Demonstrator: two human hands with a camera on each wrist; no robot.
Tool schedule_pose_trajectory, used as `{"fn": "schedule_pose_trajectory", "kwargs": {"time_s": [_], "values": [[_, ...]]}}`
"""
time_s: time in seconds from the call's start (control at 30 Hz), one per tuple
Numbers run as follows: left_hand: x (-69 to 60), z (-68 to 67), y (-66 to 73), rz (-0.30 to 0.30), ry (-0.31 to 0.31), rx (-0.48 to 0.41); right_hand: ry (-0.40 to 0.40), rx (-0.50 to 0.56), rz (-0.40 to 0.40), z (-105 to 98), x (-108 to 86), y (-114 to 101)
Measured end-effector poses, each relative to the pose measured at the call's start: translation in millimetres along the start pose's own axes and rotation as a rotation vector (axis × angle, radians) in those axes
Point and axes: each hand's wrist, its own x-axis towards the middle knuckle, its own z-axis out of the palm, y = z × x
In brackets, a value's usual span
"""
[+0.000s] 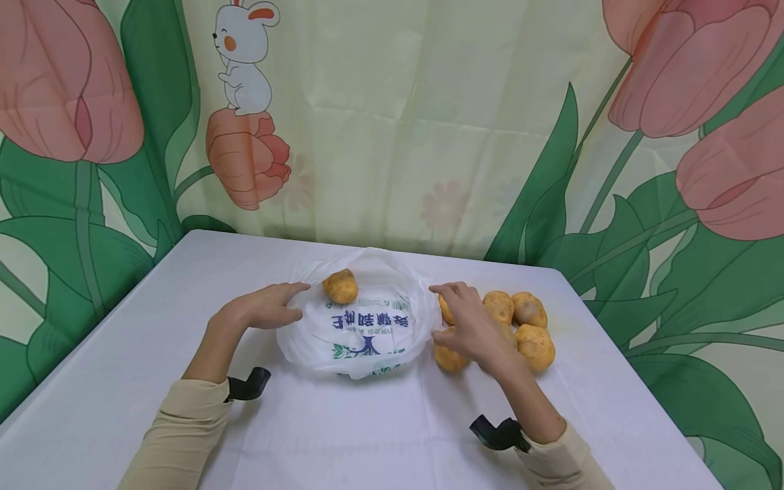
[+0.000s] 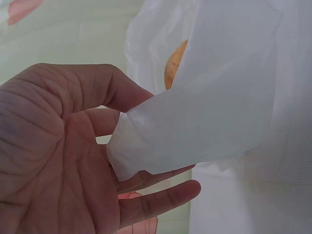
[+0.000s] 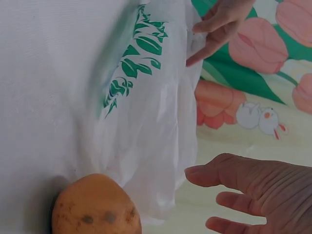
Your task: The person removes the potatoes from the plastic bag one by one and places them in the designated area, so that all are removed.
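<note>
A white plastic bag (image 1: 300, 350) with blue and green print lies spread on the table, its mouth wide. One potato (image 1: 340, 287) sits at the bag's far left part. At the left rim, my left hand (image 1: 263, 307) pinches the thin plastic between thumb and fingers, as the left wrist view shows of the hand (image 2: 73, 136). My right hand (image 1: 468, 323) is by the right rim, thumb and fingers apart, holding nothing. In the right wrist view, that hand (image 3: 263, 195) is just off the bag's edge. Several potatoes (image 1: 535, 347) lie beneath and beside it, some partly hidden.
A white cloth covers the table (image 1: 343, 435). Behind it hangs a curtain (image 1: 380, 136) printed with tulips and a rabbit. Each wrist wears a black camera mount, one on the left (image 1: 250, 384) and one on the right (image 1: 495, 433).
</note>
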Motion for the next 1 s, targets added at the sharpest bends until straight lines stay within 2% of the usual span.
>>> {"fn": "schedule_pose_trajectory", "kwargs": {"time_s": [0.23, 0.33, 1.0], "values": [[1.4, 0.1, -1.4, 0.002, 0.001, 0.002, 0.022, -0.005, -0.071, 4.4, 11.8, -13.9], [1.9, 0.0, -2.2, 0.006, 0.001, 0.005, 0.015, 0.002, -0.078, 6.3, 16.3, -20.6], [2.5, -0.8, -3.3, 0.030, 0.004, 0.000, -0.118, 0.117, -0.061, 22.2, 55.2, -50.8]]}}
